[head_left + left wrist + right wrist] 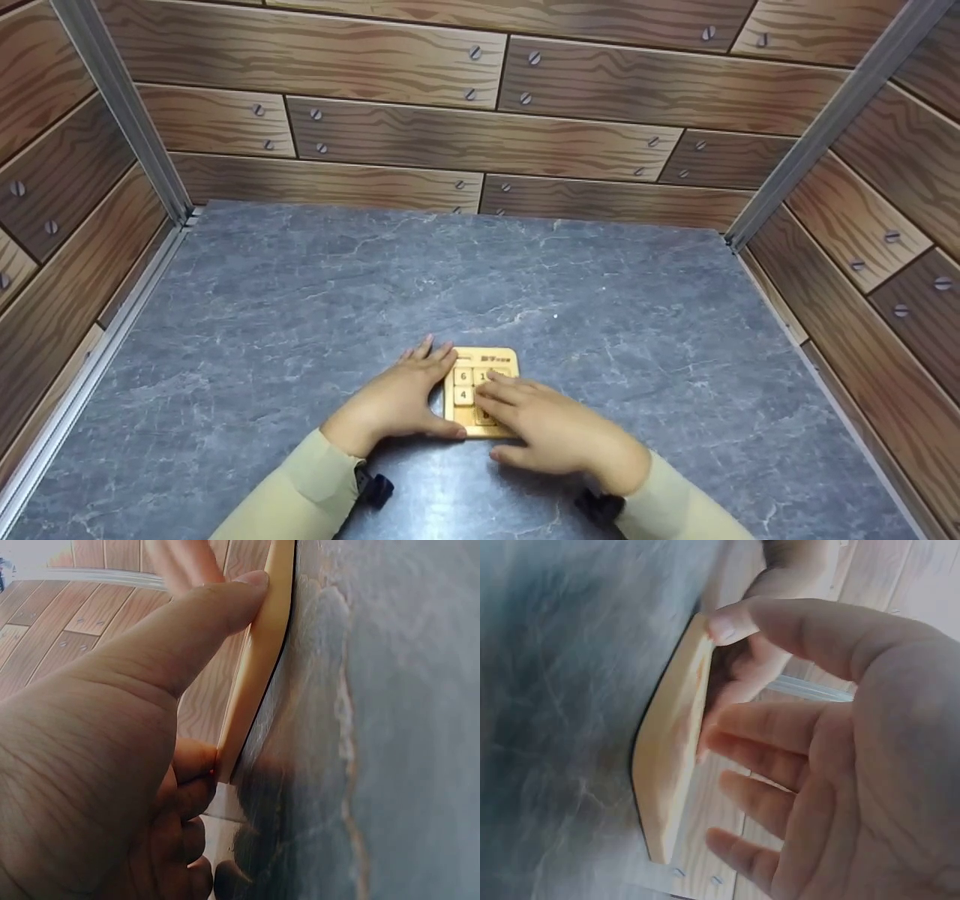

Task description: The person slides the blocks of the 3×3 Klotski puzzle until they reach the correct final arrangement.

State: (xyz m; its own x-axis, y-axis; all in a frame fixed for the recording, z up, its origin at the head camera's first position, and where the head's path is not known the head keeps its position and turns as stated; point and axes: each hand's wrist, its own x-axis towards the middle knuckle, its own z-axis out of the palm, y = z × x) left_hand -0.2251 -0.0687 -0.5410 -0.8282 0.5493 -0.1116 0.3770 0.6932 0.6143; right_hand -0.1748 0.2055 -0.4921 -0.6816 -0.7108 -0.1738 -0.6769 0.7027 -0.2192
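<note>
A wooden sliding number puzzle [486,433] lies flat on the table. The "6" tile [463,376] and the "4" tile [463,395] show at its left, with part of a "1" beside them. My left hand [397,394] grips the frame's left side, thumb at the near corner and fingers by the far one; the left wrist view shows that thumb on the pale wooden edge [259,667]. Over the right part of the puzzle, my right hand [559,431] rests fairly straight fingertips on the tiles and hides several of them. In the right wrist view its fingers [757,799] are spread.
The grey marbled tabletop [337,300] reaches to wood-patterned walls [390,135] at the back and both sides. Metal corner posts [124,112] stand at the back left and back right. A dark wrist device [375,489] sits at each sleeve cuff.
</note>
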